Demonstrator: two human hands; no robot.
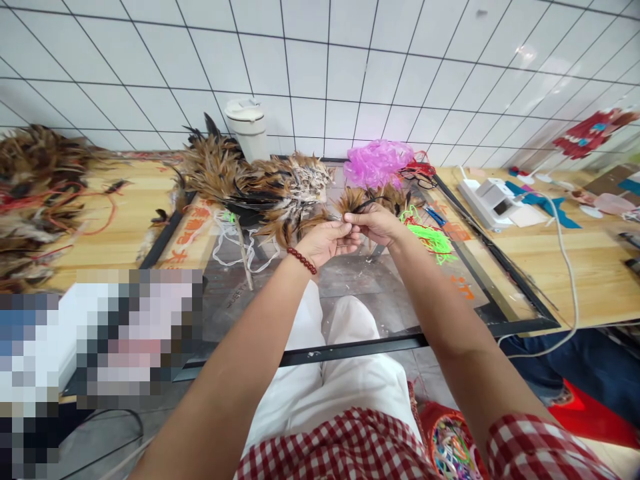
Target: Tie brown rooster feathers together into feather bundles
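Note:
My left hand [327, 241], with a dark red bead bracelet [302, 261] at the wrist, meets my right hand [379, 225] over the glass tabletop [350, 277]. Thumbs and forefingers of both are pinched together, the fingertips nearly touching. Whatever lies between them is too small to make out. Brown feathers [286, 230] spread just left of and behind my left hand. A smaller bunch of brown feathers [353, 200] lies right behind my right hand. Farther left is a large heap of brown and black feathers [215, 167].
A white lidded cup [249, 130] and pink plastic bag [375, 163] stand near the tiled wall. Green cord [433, 241] lies right; white string [223, 243] and a thin stick [244, 257] lie left. A power strip [493, 203] trails a cable. The glass has a black frame [350, 350].

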